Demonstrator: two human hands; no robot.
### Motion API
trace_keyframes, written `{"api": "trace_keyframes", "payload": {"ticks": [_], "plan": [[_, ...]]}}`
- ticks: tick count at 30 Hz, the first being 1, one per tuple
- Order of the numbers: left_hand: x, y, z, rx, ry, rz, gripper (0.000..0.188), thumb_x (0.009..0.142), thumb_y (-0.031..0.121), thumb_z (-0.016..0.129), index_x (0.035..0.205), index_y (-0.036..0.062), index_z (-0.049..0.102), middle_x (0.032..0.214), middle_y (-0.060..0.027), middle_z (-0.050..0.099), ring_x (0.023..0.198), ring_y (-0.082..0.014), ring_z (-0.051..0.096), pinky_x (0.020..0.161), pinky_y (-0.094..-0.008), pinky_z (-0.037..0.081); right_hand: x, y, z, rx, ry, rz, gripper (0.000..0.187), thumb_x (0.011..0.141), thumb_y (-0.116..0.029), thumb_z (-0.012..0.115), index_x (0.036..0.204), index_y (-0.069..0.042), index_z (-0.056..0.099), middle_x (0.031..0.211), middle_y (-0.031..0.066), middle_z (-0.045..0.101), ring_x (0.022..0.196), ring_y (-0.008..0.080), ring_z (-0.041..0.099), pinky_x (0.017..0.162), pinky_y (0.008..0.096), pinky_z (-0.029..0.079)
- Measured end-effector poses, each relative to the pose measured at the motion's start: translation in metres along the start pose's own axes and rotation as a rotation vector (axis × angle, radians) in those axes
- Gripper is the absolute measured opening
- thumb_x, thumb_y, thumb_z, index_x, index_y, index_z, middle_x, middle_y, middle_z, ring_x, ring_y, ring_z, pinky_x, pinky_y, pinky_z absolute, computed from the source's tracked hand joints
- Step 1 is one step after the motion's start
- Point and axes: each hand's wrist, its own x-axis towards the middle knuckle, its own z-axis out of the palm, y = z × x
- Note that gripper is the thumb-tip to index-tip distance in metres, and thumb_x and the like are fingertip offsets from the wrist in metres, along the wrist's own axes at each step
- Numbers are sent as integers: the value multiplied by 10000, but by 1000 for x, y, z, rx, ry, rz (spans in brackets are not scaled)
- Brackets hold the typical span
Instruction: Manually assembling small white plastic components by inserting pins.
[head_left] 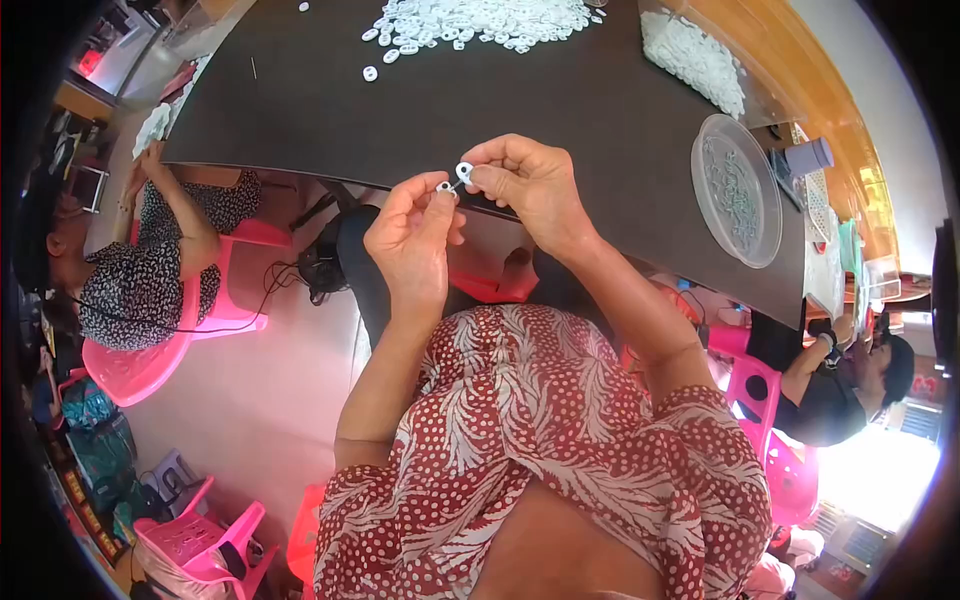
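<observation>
- Our left hand (415,235) is closed in a pinch, thumb vs. index, on a small white pc. (445,187); most of it is hidden by the fingertips.
- Our right hand (540,190) is closed too, thumb & index gripping a white oval pc. (464,171) w/ a dark hole showing.
- Both pcs. sit v. close together, approx. over the near edge of the table (330,110); a thin dark bit (455,184) shows btwn them. Too small to tell if it's a pin, wire or part of a pc.
- Step in hand, we judge: lining up the two pcs. at that dark bit, prob. fitting one to the other; can't tell if they're joined.
- Next move, we reckon, calls for a steady left pinch & a small, straight nudge from the right, w/ fingertips kept off the hole.
- Far side, middle: we have a big loose pile of white pcs. (480,20), plus one stray pc. (370,73) just on its near side, left.
- Far right: a clear container (690,60) w/ more white pcs.; nearer, a round clear tray (770,212) w/ tiny greenish parts (735,190), well apart from our hands.
- Far left: a thin needle-like thing (254,68) lies on the table.
- Other ppl. sit left (140,270) & right (835,390), their hands well apart from ours.
</observation>
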Motion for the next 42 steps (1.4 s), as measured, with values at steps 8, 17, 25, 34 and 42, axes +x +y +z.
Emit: {"api": "trace_keyframes", "payload": {"ticks": [8, 17, 25, 34, 42], "plan": [[1, -1, -3, 8, 12, 5, 153, 859, -1, 569, 994, -70, 595, 782, -65, 591, 608, -104, 560, 500, -230, 465, -1, 3, 6, -30, -1, -55, 127, 846, -43, 607, 955, 21, 625, 809, 18, 630, 711, 44, 538, 616, 182, 437], [0, -5, -2, 34, 24, 7, 145, 863, -6, 566, 992, -64, 598, 784, -59, 595, 603, -92, 555, 504, -220, 465, -3, 8, 12, -98, 42, -140, 79, 835, -11, 577, 885, 29, 623, 775, 31, 636, 712, 61, 561, 649, 226, 471], [-2, -10, 0, -10, 34, 51, 153, 865, -2, 573, 1004, -63, 597, 808, -64, 605, 617, -97, 563, 508, -218, 468, -6, 14, 16, -199, 63, -182, 88, 834, -11, 592, 904, 22, 635, 821, 41, 620, 762, 87, 571, 686, 235, 473], [-2, -9, -2, -93, 7, 4, 198, 871, -20, 556, 1062, -63, 586, 849, -72, 619, 652, -98, 585, 518, -194, 474, -12, 14, 14, -462, 60, -344, 156, 813, 20, 593, 958, 4, 650, 841, 62, 584, 759, 122, 567, 672, 248, 465], [0, -5, 0, -36, 29, 38, 148, 865, -31, 556, 995, -81, 605, 825, -81, 623, 620, -105, 573, 537, -208, 482, -17, 8, 17, -567, 55, -404, 244, 759, 19, 632, 1000, -11, 643, 869, 75, 593, 768, 160, 556, 658, 275, 455]]}}
